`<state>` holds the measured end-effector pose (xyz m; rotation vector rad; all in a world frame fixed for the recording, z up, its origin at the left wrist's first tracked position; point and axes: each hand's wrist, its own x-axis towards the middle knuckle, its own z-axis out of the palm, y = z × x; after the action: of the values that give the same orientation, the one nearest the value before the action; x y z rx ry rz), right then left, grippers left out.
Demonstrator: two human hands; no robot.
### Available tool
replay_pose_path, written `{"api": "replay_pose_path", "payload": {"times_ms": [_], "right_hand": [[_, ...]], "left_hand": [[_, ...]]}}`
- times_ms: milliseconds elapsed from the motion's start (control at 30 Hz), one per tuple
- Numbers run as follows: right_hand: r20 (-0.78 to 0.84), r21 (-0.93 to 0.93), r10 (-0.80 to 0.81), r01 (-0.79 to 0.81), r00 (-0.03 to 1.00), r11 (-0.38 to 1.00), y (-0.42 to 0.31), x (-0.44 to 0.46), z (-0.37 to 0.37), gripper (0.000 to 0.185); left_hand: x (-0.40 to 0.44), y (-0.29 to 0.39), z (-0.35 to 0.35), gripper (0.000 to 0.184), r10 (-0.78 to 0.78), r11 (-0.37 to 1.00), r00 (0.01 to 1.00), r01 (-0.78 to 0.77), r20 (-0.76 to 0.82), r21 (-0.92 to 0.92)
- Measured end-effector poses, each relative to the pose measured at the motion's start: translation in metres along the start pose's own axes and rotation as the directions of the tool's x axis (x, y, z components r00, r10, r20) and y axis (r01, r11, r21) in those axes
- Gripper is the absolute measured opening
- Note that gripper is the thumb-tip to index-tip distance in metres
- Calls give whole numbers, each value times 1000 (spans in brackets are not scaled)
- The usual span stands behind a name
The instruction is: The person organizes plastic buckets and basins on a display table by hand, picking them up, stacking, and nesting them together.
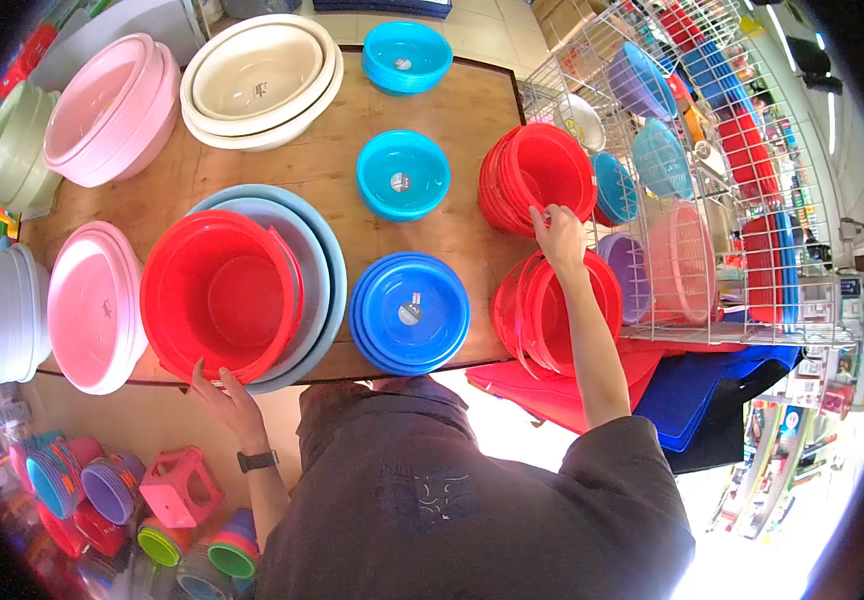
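Your right hand (561,237) pinches the farther red bucket stack (530,175), ahead at the right edge of the table (490,112); your left hand (233,403) grips the large red bucket (217,290).

A wire rack (722,185) stands beside the table (302,165) (a pink stool (178,488) sits lower left).
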<state>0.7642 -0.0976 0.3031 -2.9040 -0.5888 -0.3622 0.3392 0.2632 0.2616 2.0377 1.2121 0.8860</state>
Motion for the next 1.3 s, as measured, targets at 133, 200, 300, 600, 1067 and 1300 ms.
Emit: {"api": "replay_pose_path", "payload": {"times_ms": [133, 200, 300, 600, 1067, 1300], "right_hand": [[-78, 72, 8, -3, 997, 997, -2, 2, -4, 29], [-47, 84, 25, -21, 999, 996, 1, 2, 0, 25], [-89, 68, -12, 18, 996, 998, 2, 0, 6, 23], [20, -161, -107, 109, 994, 981, 3, -7, 35, 40], [211, -239, 206, -154, 956, 959, 5, 27, 58, 39], [315, -172, 195, -146, 929, 974, 12, 48, 69, 36]], "left_hand": [[-1, -6, -4, 43, -74, 997, 996, 72, 59, 41], [-1, -14, -2, 48, 9, 996, 1000, -11, 25, 92], [0, -15, 3, 55, 28, 995, 996, -20, -86, 102], [21, -25, -15, 48, -348, 909, 932, 361, 100, -208], [32, -22, -24, 34, -361, 818, 907, 419, 216, -394], [32, -50, -29, 46, -378, 827, 885, 454, 271, -331]]}}
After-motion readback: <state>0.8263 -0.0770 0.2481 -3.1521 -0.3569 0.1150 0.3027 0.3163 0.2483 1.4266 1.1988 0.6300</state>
